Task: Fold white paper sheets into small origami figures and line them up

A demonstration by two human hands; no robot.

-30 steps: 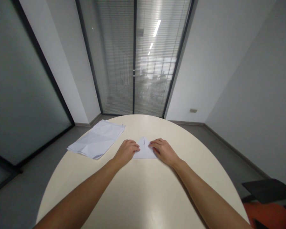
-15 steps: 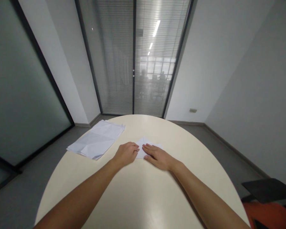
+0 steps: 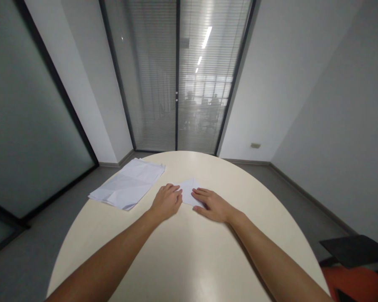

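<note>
Touching folded paper [image 3: 187, 194], left hand [image 3: 167, 201], right hand [image 3: 213, 205], well inside table rim [image 3: 189, 152]

two bare forearms [image 3: 121, 249], bare hands [image 3: 166, 201]

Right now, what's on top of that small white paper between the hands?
The right hand covers the right part of the small paper; the left hand overlaps its left side. What lies beneath them is hidden.

- No lettering, number, brand or sign is readable on the folded white paper [image 3: 187, 193] or the stack of creased white paper sheets [image 3: 129, 183].
- The pale rectangular wall plate [image 3: 255, 146] (too small to tell) gives nothing legible.
</note>
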